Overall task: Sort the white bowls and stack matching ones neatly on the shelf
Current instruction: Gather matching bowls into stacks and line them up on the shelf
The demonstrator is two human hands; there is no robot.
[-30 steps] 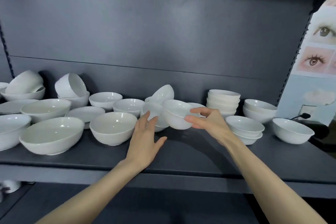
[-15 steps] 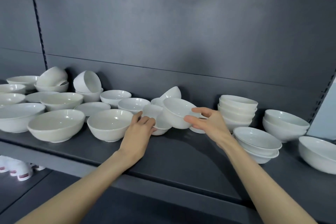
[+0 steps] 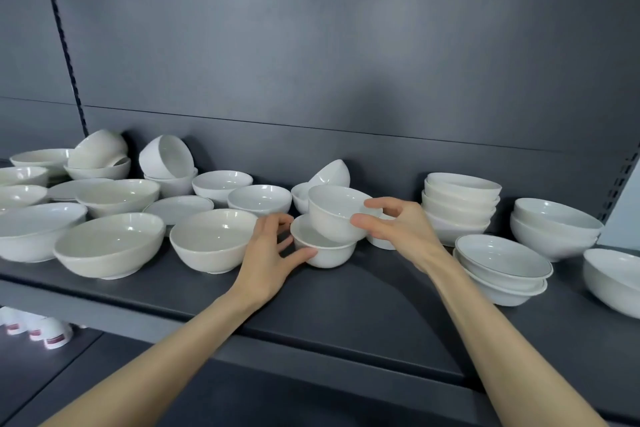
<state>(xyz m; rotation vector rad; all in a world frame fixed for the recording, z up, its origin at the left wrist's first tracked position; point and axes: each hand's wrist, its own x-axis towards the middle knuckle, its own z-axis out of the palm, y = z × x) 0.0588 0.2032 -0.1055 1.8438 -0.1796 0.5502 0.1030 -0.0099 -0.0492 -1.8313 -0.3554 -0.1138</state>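
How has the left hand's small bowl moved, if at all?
Yes: the small bowl slid forward and right, away from the medium bowl, under the held bowl.

The small bowl [image 3: 334,215] pinched in your right hand [image 3: 405,232] is glazed white ceramic, smooth and glossy, with soft highlights on its wall. The lower bowl [image 3: 323,251] that your left hand [image 3: 266,260] holds has the same shiny glaze. The big bowl [image 3: 110,243] to your left looks creamier but just as glossy, with light spots inside. The rimmed bowls [image 3: 502,262] on your right carry a thin dark line on the glazed lip. The shelf [image 3: 346,308] and back panel [image 3: 311,62] look like dark grey painted metal, matt and smooth.
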